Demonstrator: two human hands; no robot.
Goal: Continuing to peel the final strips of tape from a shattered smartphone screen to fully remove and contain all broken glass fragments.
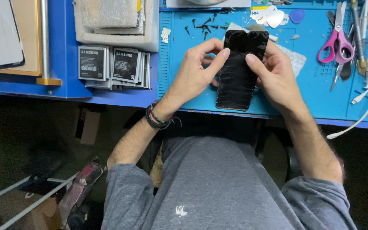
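Both hands hold a black phone [240, 70] upright over the near edge of the blue work mat [311, 93]. The left hand [194, 74] grips its left side with the thumb pressed on the upper face; the right hand [273, 72] clasps the right side, thumb tip also on the face. The phone looks thin, stiff and light, its glossy face probably slippery and its glass fragile, so the side edges seem the safest hold. Loose black screws [205, 25] lie just beyond it. Pink-handled scissors [337, 40] and other tools sit far right; flat phone batteries [111, 66] are stacked to the left, beside a white foam tray [116, 25]
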